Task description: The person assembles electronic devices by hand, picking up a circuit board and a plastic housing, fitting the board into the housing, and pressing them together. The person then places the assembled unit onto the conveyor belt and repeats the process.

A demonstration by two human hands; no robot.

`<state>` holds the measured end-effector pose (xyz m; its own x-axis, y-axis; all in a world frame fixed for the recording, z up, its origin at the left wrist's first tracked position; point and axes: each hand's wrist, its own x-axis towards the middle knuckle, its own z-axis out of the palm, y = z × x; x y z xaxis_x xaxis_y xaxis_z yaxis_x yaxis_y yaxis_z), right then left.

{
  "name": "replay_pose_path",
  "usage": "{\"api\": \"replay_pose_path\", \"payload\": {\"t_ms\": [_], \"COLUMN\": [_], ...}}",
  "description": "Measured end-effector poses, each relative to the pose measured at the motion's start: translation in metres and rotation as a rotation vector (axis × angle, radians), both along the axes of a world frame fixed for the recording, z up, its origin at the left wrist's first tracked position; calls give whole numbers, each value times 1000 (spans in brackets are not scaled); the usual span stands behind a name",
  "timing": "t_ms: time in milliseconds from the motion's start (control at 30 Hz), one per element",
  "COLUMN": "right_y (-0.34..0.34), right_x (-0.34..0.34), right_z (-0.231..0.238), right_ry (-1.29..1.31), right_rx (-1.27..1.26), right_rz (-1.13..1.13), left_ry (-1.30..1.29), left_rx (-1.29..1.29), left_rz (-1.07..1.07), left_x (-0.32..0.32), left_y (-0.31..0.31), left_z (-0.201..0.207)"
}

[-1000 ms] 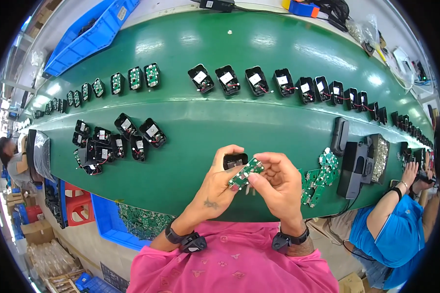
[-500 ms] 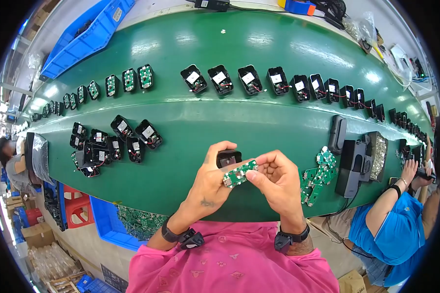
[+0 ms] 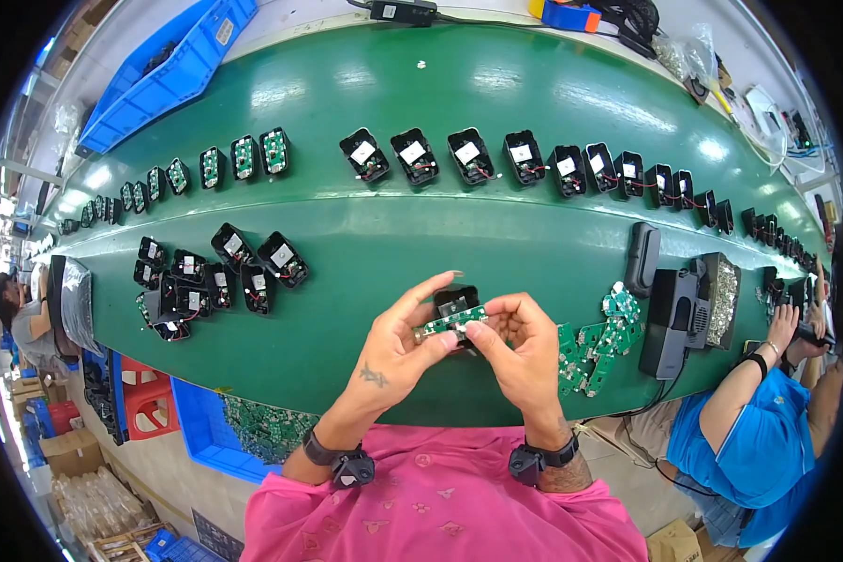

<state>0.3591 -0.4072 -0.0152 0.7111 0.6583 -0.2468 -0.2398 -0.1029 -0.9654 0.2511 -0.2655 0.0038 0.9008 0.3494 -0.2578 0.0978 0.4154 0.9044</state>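
Observation:
A small green circuit board (image 3: 452, 321) is pinched between my two hands in front of me, tilted edge-on. My left hand (image 3: 395, 354) has its thumb on the board's lower edge, and its index finger stretches up beside a black plastic housing (image 3: 459, 298). This housing sits just behind the board, partly covered by it; whether fingers also support it from below is hidden. My right hand (image 3: 523, 354) grips the board's right end with thumb and fingertips. Loose green circuit boards (image 3: 601, 345) lie in a pile to the right of my right hand.
Black housings with white labels (image 3: 422, 155) line the far side of the green table (image 3: 375, 234); board-fitted ones (image 3: 273, 152) stand left. More housings (image 3: 282, 258) cluster near left. A grey device (image 3: 672, 323) and co-worker in blue (image 3: 754, 421) are at right. A blue bin (image 3: 201, 426) stands below.
The board has turned from its face showing to nearly edge-on. My left thumb has come onto its lower edge. More of the black housing shows behind it.

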Motion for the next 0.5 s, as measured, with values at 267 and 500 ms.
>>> {"api": "replay_pose_path", "payload": {"t_ms": [267,500], "right_y": [3,9], "right_x": [10,9], "right_z": [6,8], "right_ry": [-741,-671], "right_rx": [45,86], "right_rz": [80,114], "left_ry": [57,47], "left_rx": [-31,-152], "left_rz": [-47,-55], "left_x": [2,3], "left_y": [-4,-13], "left_z": [3,-4]}}
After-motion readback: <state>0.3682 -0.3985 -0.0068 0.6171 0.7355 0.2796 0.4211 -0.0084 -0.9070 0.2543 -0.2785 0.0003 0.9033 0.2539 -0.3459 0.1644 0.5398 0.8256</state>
